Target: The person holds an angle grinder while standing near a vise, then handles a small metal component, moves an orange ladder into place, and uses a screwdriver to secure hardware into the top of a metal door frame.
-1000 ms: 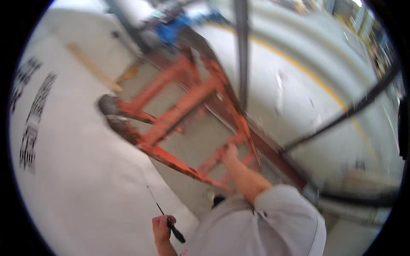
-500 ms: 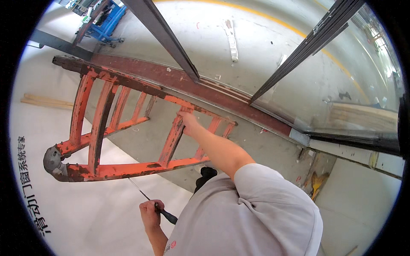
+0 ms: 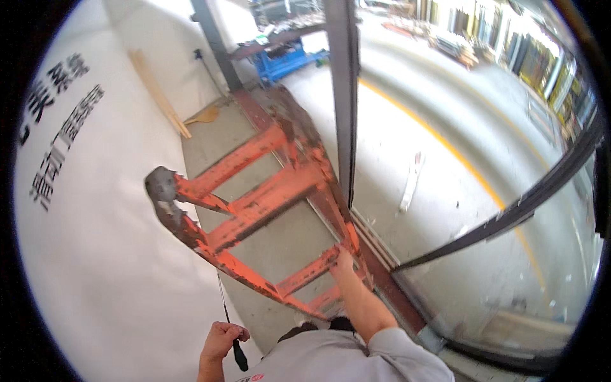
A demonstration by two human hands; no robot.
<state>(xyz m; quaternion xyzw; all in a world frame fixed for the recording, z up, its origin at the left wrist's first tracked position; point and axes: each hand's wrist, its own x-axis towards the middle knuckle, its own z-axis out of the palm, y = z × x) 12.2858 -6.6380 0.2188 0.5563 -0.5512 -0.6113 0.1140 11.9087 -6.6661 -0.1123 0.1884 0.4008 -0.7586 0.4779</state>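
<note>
An orange stepladder (image 3: 270, 202) with chipped paint and dark grey worn ends stands in front of me. My right hand (image 3: 344, 261) is wrapped round the end of one of its rungs, close to the right side rail. Lower left, my left hand (image 3: 221, 339) is closed round a screwdriver (image 3: 240, 358) with a dark handle. The thin shaft points up toward the ladder's left rail; whether its tip touches the rail I cannot tell.
A white wall panel (image 3: 108, 254) with dark lettering runs along the left. To the right, dark-framed glass doors (image 3: 344, 95) stand on a reddish sill (image 3: 385, 280). Wooden strips (image 3: 159, 95) lean at the back left, near a blue cart (image 3: 286, 62).
My view has swung toward the far side, so the ladder appears more upright. My right hand still grips a rung, and my left still holds the screwdriver.
</note>
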